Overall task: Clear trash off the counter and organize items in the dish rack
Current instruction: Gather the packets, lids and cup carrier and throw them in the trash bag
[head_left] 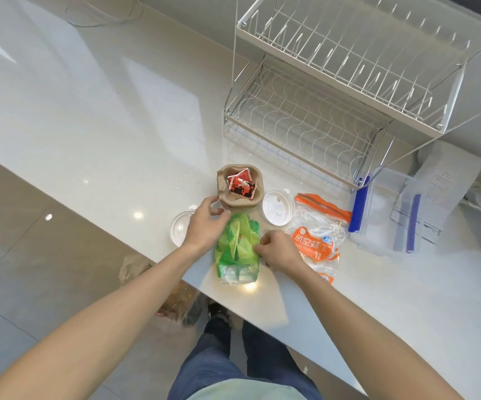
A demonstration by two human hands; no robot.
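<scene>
Left hand [204, 223]: laid on the upper left of the green plastic bag [238, 249], fingers curled and closed on its top edge; the thumb is seen close to the brown cup.
Right hand [279, 251]: set against the right side of the green plastic bag, fingertips pinched shut on its edge.
Green plastic bag: crumpled, lying on the counter [89, 116] near the front edge, between the two hands; a clear part is seen at its near end.
Brown paper cup [239, 187]: crushed, standing just beyond the bag; red and black sachets [240, 184] are held inside it.
White lid [277, 207]: lying flat, just right of the brown cup.
Clear lid [180, 228]: lying left of the bag, partly hidden by the left hand.
Orange and clear packet [318, 232]: lying flat on the counter, right of the right hand; printed characters are seen on it.
Clear container with blue clips [386, 210]: placed right of the packet, beside the rack's near corner.
Dish rack [349, 82]: two wire tiers, standing at the back right of the counter; no dishes are seen in it.
Floor: a clear bag [175, 301] with brownish contents is seen below the counter edge.
</scene>
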